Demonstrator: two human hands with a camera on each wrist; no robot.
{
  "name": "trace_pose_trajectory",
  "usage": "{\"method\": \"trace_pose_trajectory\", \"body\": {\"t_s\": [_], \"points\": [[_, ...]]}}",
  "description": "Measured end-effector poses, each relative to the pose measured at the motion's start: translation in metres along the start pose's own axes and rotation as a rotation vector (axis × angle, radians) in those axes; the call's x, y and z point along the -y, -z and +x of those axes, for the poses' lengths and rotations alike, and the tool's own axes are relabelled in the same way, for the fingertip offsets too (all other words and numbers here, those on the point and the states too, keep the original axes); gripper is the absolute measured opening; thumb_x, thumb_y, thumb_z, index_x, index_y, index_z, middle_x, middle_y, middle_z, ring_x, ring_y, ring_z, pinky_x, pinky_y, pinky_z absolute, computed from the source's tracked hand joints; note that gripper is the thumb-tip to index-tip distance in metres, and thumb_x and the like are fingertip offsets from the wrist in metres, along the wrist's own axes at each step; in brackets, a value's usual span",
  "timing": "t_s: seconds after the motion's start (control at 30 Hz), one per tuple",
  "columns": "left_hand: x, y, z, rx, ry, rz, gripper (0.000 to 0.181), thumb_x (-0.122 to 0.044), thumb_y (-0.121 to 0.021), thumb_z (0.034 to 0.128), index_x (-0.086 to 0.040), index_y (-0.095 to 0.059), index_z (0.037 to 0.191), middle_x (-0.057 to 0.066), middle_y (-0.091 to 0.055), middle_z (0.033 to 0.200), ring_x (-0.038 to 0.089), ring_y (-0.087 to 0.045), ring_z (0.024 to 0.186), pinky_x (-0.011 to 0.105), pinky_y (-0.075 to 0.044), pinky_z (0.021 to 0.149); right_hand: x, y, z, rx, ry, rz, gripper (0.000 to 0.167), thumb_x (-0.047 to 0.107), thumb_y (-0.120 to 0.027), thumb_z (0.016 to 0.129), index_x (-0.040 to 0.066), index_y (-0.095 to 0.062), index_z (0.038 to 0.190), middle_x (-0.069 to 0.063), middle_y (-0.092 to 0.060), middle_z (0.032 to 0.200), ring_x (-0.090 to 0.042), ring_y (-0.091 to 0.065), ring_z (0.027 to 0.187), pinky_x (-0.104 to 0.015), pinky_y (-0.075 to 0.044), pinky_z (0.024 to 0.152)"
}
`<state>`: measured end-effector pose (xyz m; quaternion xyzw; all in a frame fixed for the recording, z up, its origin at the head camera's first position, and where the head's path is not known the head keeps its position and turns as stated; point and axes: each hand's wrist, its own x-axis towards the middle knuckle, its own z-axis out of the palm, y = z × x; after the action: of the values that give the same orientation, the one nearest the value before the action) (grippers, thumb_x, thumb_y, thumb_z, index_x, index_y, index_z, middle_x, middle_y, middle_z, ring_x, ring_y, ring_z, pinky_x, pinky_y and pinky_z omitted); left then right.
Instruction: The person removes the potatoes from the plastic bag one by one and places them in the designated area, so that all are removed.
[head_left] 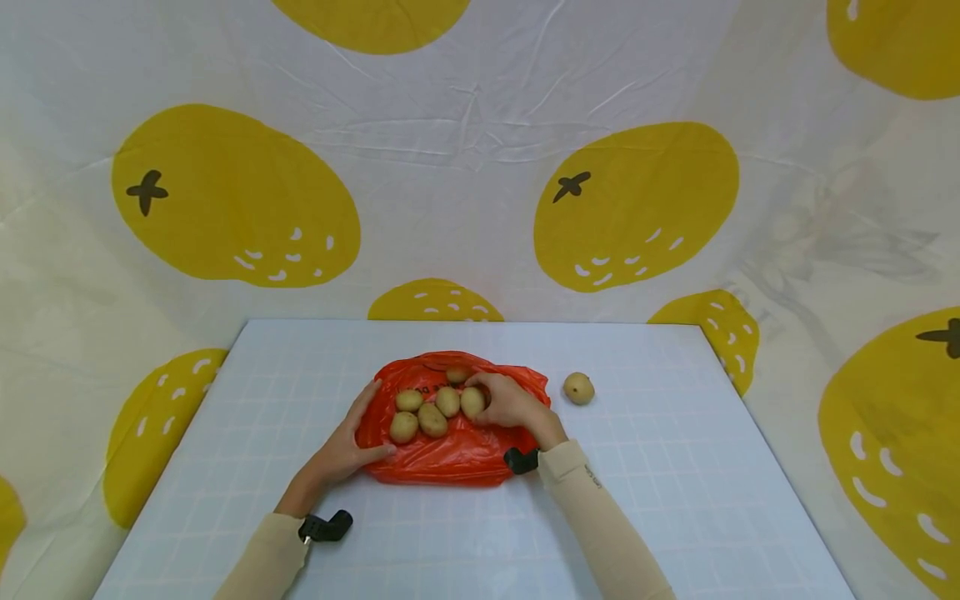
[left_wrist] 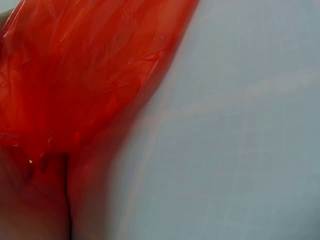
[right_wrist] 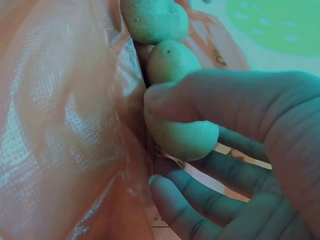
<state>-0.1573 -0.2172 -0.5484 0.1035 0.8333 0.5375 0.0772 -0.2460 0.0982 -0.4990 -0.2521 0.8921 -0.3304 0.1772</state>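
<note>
A crinkled red plastic bag (head_left: 450,462) lies flat on the table, with several potatoes (head_left: 432,420) grouped on it. My right hand (head_left: 513,402) reaches over the bag's right side and pinches a potato (right_wrist: 182,137) between thumb and fingers. In the right wrist view, more potatoes (right_wrist: 155,20) line up just beyond the held one, beside the bag's raised plastic. At the bag's left edge rests my left hand (head_left: 339,454), fingers extended along the side and thumb over the front corner. The left wrist view shows mostly red plastic (left_wrist: 90,65), with that hand dim and blurred.
One loose potato (head_left: 578,388) sits on the table to the right of the bag. The white gridded table (head_left: 645,500) ends at the back against a pale cloth (head_left: 450,217) printed with large yellow fruit shapes.
</note>
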Motion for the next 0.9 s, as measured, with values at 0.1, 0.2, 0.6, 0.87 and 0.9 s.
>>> {"method": "trace_pose_trajectory", "body": {"t_s": [0.1, 0.2, 0.6, 0.87, 0.9], "points": [[0.001, 0.0, 0.0, 0.001, -0.002, 0.0, 0.112, -0.026, -0.083, 0.0835, -0.021, -0.008, 0.167, 0.016, -0.003, 0.173, 0.048, -0.006, 0.157, 0.077, -0.015, 0.118, 0.002, 0.001, -0.002, 0.006, -0.01, 0.004, 0.055, 0.014, -0.082, 0.086, 0.007, -0.061, 0.137, -0.008, -0.065, 0.131, -0.021, -0.059, 0.109, -0.042, -0.055, 0.1], [0.001, 0.001, -0.001, 0.0, -0.006, -0.005, 0.112, -0.026, -0.083, 0.0835, -0.021, -0.008, 0.167, 0.016, -0.003, 0.173, 0.048, -0.006, 0.157, 0.077, -0.015, 0.118, 0.004, 0.002, -0.003, 0.002, -0.007, 0.005, 0.057, 0.016, -0.082, 0.086, 0.007, -0.061, 0.138, -0.007, -0.065, 0.131, -0.02, -0.059, 0.108, -0.041, -0.055, 0.099], [0.002, 0.001, -0.001, 0.003, -0.01, -0.002, 0.111, -0.026, -0.082, 0.0836, -0.022, -0.009, 0.167, 0.016, -0.004, 0.173, 0.049, -0.008, 0.156, 0.076, -0.018, 0.117, 0.017, 0.01, -0.011, -0.039, 0.014, 0.002, 0.056, 0.019, -0.081, 0.085, 0.01, -0.062, 0.137, -0.005, -0.064, 0.137, -0.018, -0.06, 0.107, -0.038, -0.056, 0.096], [0.004, 0.0, -0.001, 0.003, -0.027, -0.008, 0.111, -0.024, -0.082, 0.0841, -0.022, -0.009, 0.167, 0.017, -0.005, 0.173, 0.049, -0.008, 0.156, 0.077, -0.018, 0.117, 0.03, 0.019, -0.024, -0.094, 0.023, 0.056, 0.055, 0.022, -0.079, 0.086, 0.012, -0.063, 0.137, -0.001, -0.067, 0.129, -0.018, -0.061, 0.103, -0.033, -0.057, 0.087], [0.003, 0.0, -0.001, 0.005, -0.028, -0.01, 0.111, -0.023, -0.082, 0.0841, -0.022, -0.009, 0.167, 0.017, -0.005, 0.173, 0.049, -0.009, 0.156, 0.077, -0.018, 0.117, 0.031, 0.02, -0.027, -0.104, 0.022, 0.067, 0.054, 0.021, -0.079, 0.085, 0.012, -0.064, 0.137, -0.001, -0.068, 0.128, -0.018, -0.061, 0.102, -0.032, -0.057, 0.086]]}}
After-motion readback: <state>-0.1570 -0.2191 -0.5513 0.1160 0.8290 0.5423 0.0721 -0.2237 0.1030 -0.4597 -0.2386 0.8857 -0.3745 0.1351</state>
